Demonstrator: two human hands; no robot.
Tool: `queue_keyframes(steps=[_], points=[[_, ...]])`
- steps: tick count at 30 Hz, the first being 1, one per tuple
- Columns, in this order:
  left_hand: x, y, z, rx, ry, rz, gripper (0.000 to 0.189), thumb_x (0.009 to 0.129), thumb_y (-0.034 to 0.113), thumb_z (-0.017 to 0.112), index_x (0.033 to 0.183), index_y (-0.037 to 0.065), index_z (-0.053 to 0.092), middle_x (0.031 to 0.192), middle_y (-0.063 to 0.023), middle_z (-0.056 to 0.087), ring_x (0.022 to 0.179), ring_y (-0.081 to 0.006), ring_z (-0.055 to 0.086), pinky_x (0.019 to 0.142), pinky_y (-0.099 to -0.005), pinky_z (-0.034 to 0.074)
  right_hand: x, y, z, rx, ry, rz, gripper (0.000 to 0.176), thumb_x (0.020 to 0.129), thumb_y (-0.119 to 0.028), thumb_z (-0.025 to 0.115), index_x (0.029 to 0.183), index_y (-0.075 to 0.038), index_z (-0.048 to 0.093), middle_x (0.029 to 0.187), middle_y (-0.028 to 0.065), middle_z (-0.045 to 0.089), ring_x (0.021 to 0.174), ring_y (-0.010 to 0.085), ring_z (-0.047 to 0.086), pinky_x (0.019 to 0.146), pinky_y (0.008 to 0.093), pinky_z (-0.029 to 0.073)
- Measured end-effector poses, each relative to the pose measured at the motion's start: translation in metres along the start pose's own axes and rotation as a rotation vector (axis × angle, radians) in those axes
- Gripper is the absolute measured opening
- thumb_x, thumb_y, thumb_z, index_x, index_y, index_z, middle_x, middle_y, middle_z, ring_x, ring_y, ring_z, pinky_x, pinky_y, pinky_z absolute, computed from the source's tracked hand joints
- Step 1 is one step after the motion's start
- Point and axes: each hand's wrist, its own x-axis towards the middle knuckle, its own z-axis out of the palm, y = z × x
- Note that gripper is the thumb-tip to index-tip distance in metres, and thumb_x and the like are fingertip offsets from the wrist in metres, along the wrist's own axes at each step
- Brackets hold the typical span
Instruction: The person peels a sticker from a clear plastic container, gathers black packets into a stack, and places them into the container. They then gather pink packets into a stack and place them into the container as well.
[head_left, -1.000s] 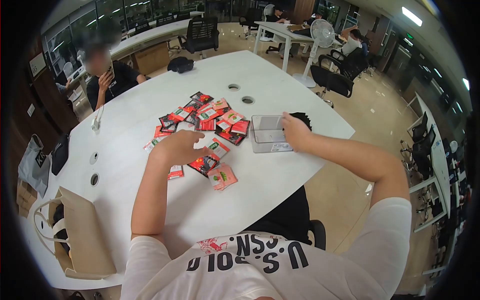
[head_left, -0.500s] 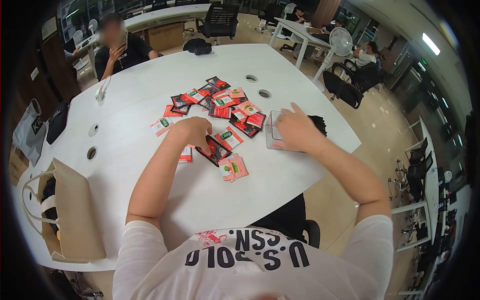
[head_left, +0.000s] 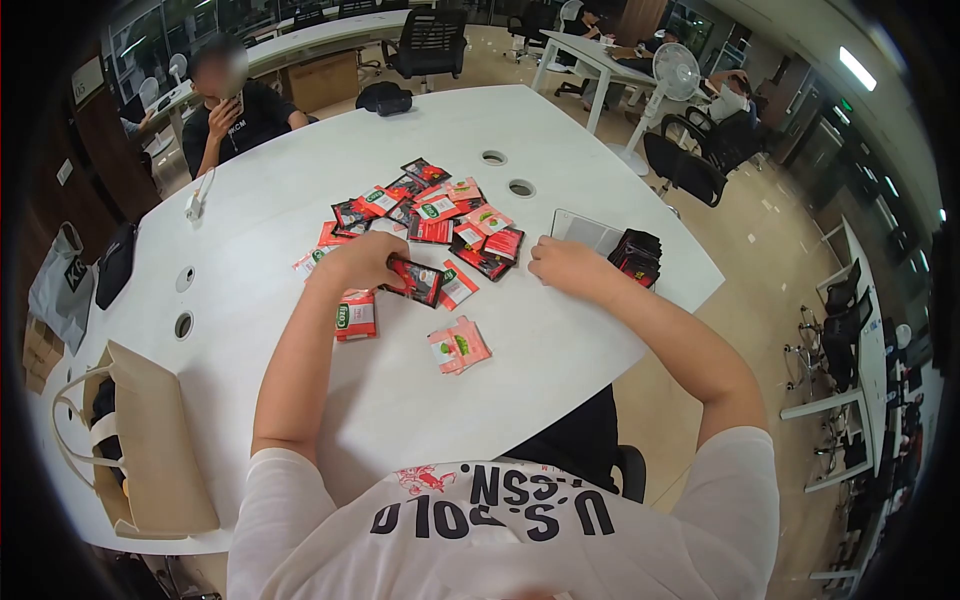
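Note:
My left hand (head_left: 366, 262) is closed on a black-and-red sachet (head_left: 416, 283), held by its left end over the table. Under and beside that hand lies a red-and-white sachet stack (head_left: 356, 316). A small stack of pink sachets (head_left: 460, 346) rests nearer to me. My right hand (head_left: 572, 268) has its fingers drawn together at the near left side of a clear box (head_left: 583, 229); what they grip, if anything, is hidden. Black sachets (head_left: 637, 258) stand at the box's right end. Between my hands, farther out, spreads a mixed pile of red, pink and black sachets (head_left: 432, 208).
A beige tote bag (head_left: 165, 455) stands at the left of the white table (head_left: 560, 340). A black pouch (head_left: 116, 265), a white charger (head_left: 194, 207) and a black bundle (head_left: 384, 98) lie along the edges. A person (head_left: 235, 110) sits across the far left corner.
The black-and-red sachet in my left hand has risen and turned flatter. My right hand's spread fingers have come together, lower and to the left, while the clear box sits slightly farther right.

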Motion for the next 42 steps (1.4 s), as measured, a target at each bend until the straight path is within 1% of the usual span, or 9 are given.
queue_keyframes(steps=[6, 12, 15, 19, 24, 27, 30, 39, 42], points=[[-0.012, -0.003, -0.028, -0.248, 0.249, 0.017, 0.037, 0.084, 0.008, 0.086, 0.118, 0.005, 0.072, 0.104, -0.0079, 0.073, 0.093, -0.0198, 0.068, 0.089, -0.0376, 0.054, 0.007, 0.018, 0.012, 0.052, 0.018, -0.062, 0.006, 0.087, -0.008, 0.068, 0.092, -0.005, 0.07, 0.104, 0.0081, 0.066, 0.112, 0.0253, 0.062, 0.089, 0.0369, 0.06], [0.004, -0.034, -0.005, -1.131, 0.446, 0.057, 0.022, 0.097, 0.004, 0.073, 0.117, 0.0, 0.067, 0.105, -0.0051, 0.074, 0.093, -0.0124, 0.071, 0.086, -0.0296, 0.059, 0.011, 0.029, 0.017, 0.164, 0.018, -0.092, 0.008, 0.09, -0.011, 0.068, 0.091, -0.004, 0.068, 0.106, 0.0089, 0.065, 0.114, 0.0268, 0.062, 0.091, 0.0405, 0.058], [0.003, -0.027, 0.028, -1.27, 0.443, 0.083, 0.019, 0.101, 0.003, 0.068, 0.12, -0.001, 0.065, 0.109, -0.007, 0.074, 0.096, -0.0117, 0.073, 0.087, -0.0289, 0.061, 0.013, 0.034, 0.023, 0.211, 0.047, -0.104, 0.011, 0.092, -0.014, 0.069, 0.09, -0.003, 0.067, 0.107, 0.0088, 0.065, 0.114, 0.0278, 0.062, 0.091, 0.0412, 0.057], [-0.002, -0.009, 0.068, -1.594, 0.355, 0.143, 0.033, 0.101, 0.001, 0.067, 0.132, -0.001, 0.06, 0.119, -0.0087, 0.073, 0.101, -0.0131, 0.073, 0.092, -0.0295, 0.061, 0.019, 0.04, 0.017, 0.219, 0.092, -0.171, 0.015, 0.094, -0.018, 0.068, 0.093, -0.003, 0.065, 0.107, 0.0088, 0.065, 0.113, 0.0281, 0.061, 0.088, 0.0423, 0.058], [0.001, 0.012, 0.091, -1.494, 0.286, 0.109, 0.042, 0.101, 0.001, 0.067, 0.141, 0.0, 0.055, 0.123, -0.0086, 0.072, 0.107, -0.0136, 0.071, 0.097, -0.0303, 0.058, 0.027, 0.042, 0.012, 0.184, 0.126, -0.249, 0.023, 0.094, -0.027, 0.071, 0.097, -0.005, 0.063, 0.105, 0.0073, 0.065, 0.112, 0.027, 0.06, 0.08, 0.0424, 0.059], [0.006, 0.007, 0.094, -1.518, 0.293, 0.057, 0.042, 0.102, 0.003, 0.067, 0.141, 0.0, 0.055, 0.124, -0.0085, 0.071, 0.109, -0.0138, 0.07, 0.098, -0.0312, 0.058, 0.029, 0.029, -0.007, 0.16, 0.106, -0.149, 0.033, 0.087, -0.034, 0.078, 0.102, -0.007, 0.066, 0.11, 0.0054, 0.066, 0.112, 0.0256, 0.06, 0.081, 0.0411, 0.055], [0.012, 0.002, 0.094, -1.596, 0.35, 0.027, 0.038, 0.102, 0.006, 0.067, 0.137, -0.002, 0.056, 0.119, -0.0087, 0.072, 0.107, -0.0132, 0.07, 0.096, -0.0308, 0.057, 0.043, -0.005, -0.022, 0.108, 0.421, -0.061, 0.043, 0.081, -0.035, 0.084, 0.112, -0.01, 0.069, 0.116, 0.004, 0.068, 0.111, 0.0241, 0.06, 0.085, 0.0405, 0.051], [0.015, -0.018, 0.087, -1.487, 0.43, 0.031, 0.033, 0.101, 0.006, 0.068, 0.132, -0.002, 0.059, 0.116, -0.0086, 0.072, 0.104, -0.0124, 0.07, 0.095, -0.0285, 0.056, 0.062, -0.033, 0.021, 0.27, 0.484, 0.132, 0.026, 0.079, -0.024, 0.085, 0.1, -0.01, 0.076, 0.109, 0.0059, 0.072, 0.109, 0.0257, 0.063, 0.094, 0.043, 0.049], [0.014, -0.017, 0.088, -1.492, 0.435, 0.021, 0.032, 0.101, 0.006, 0.068, 0.132, -0.002, 0.059, 0.116, -0.0088, 0.071, 0.104, -0.0127, 0.071, 0.094, -0.0288, 0.057, 0.066, -0.037, 0.019, 0.25, 0.552, 0.091, 0.029, 0.08, -0.025, 0.085, 0.102, -0.008, 0.076, 0.109, 0.0054, 0.071, 0.108, 0.0273, 0.064, 0.096, 0.0458, 0.05]])
